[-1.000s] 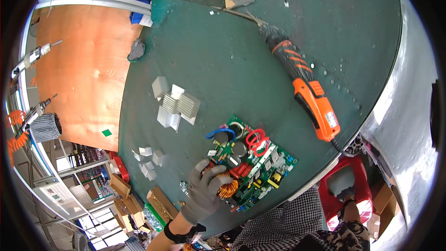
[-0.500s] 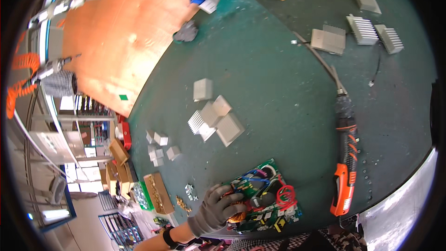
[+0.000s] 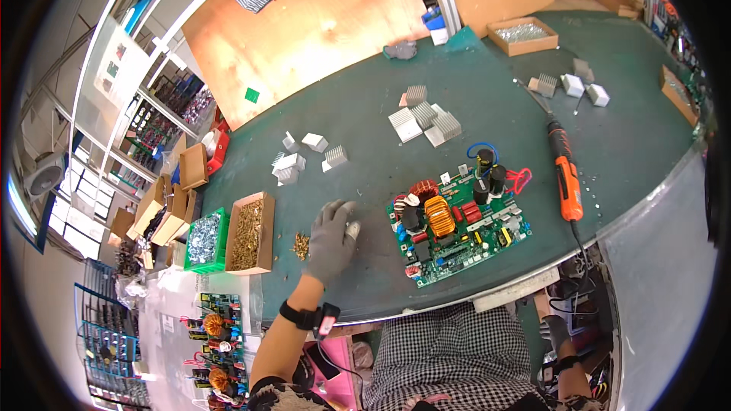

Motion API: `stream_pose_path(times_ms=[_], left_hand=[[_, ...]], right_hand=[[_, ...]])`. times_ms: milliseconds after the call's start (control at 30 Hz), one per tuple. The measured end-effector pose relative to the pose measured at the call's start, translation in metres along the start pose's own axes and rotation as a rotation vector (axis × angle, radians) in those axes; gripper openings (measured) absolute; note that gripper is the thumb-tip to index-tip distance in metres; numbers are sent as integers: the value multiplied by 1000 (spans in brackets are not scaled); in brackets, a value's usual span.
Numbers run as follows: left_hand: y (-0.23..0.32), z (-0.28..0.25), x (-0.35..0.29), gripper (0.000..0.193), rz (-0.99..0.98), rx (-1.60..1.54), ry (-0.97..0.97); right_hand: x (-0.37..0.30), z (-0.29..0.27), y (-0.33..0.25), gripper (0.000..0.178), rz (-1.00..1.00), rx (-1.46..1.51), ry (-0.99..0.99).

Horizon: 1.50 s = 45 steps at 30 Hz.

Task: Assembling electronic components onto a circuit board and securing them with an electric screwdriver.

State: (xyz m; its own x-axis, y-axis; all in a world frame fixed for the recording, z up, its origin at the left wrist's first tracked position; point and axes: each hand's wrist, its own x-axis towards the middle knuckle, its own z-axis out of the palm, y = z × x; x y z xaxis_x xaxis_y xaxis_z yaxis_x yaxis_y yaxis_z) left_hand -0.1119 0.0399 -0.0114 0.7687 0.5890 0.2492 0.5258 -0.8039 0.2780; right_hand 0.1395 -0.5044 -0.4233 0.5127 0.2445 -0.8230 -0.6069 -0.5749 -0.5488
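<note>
My left hand (image 3: pixel 333 242), in a grey glove, is low over the tabletop, its fingers curled round a few small silver pieces (image 3: pixel 352 230) that look like screws. Beside its wrist lies a small pile of brass-coloured screws (image 3: pixel 301 246). To its right, apart from it, a green circuit board (image 3: pixel 487 242) rests on the table, carrying an orange-wound coil (image 3: pixel 439 217), black capacitors and red and blue wires. My right hand (image 3: pixel 558 332), also gloved, hangs below the table edge at the right. What its fingers do is unclear.
An orange and black electric screwdriver (image 3: pixel 567 183) lies right of the board. Finned heat sinks (image 3: pixel 445 129) stand in groups farther back. At the left are a cardboard box of brass screws (image 3: pixel 247 236) and a green bin (image 3: pixel 221 240) of silver parts. Another screw box (image 3: pixel 525 42) stands far back.
My left hand has left the coil on the circuit board and moved left to the small silver pieces. The view has turned, and my right hand now shows below the table edge.
</note>
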Motion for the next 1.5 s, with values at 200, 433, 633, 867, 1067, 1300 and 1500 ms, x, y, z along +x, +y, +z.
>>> stream_pose_path(times_ms=[200, 433, 633, 867, 1067, 1300, 1500], left_hand=[[-53, 39, 24, 57, 88, 165, -158], [-60, 20, 71, 55, -116, 374, -97], [21, 10, 50, 51, 469, 40, 113], [85, 26, 65, 62, 646, 25, -195], [84, 50, 84, 49, 613, 85, -227], [78, 49, 88, 41, 596, 19, -216], [37, 25, 98, 39, 581, 15, -251]], right_hand=[[-132, 19, -100, 33, -555, -232, -307], [-291, 55, -243, 33, -1039, -681, -317], [-296, 82, -353, 33, -1235, -729, -69], [-262, 163, -456, 51, -1218, -1111, 327], [-254, 187, -475, 65, -1093, -1169, 197], [-256, 186, -473, 64, -1149, -1183, 180], [-255, 220, -481, 62, -1171, -1096, 136]])
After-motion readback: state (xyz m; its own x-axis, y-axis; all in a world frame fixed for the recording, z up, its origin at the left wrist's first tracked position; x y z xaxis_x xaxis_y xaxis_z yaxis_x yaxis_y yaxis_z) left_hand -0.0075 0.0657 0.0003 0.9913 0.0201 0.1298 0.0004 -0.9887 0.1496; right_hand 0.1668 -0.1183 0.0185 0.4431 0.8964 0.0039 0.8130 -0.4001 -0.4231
